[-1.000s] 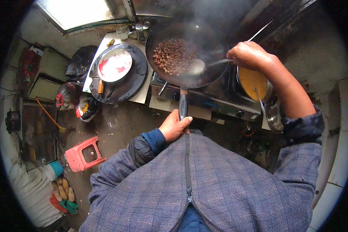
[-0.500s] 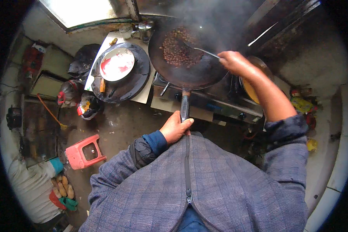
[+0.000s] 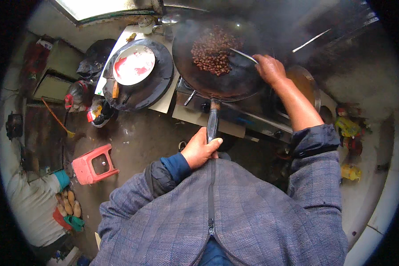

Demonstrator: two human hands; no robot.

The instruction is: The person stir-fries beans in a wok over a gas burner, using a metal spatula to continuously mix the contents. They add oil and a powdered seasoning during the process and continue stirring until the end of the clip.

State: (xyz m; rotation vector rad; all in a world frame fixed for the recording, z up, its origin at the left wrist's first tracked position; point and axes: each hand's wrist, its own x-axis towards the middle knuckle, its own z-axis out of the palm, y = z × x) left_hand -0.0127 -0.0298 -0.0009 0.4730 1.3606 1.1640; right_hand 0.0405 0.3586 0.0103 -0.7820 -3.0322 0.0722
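A dark wok (image 3: 195, 84) sits on the stove (image 3: 195, 100), steam rising over it. Small brown chunks of food (image 3: 215, 51), perhaps diced meat, are heaped in its far middle part. My left hand (image 3: 202, 148) is wrapped round the wok's black handle (image 3: 213, 122), close to my jacket. Above the wok's right side, my right hand (image 3: 270, 68) grips a metal cooking utensil (image 3: 244, 56). Its working end reaches the food's right edge and is hard to make out, so I cannot tell a spatula from a ladle.
Left of the wok, a white plate with red smears (image 3: 134, 65) rests on a round dark board (image 3: 157, 88), beside a wooden-handled tool (image 3: 115, 90). A metal pot (image 3: 317, 91) stands right of the wok. On the floor is a red stool (image 3: 95, 164).
My right hand and the utensil have shifted slightly right. The food looks gathered more toward the wok's middle. My left hand keeps its hold on the handle.
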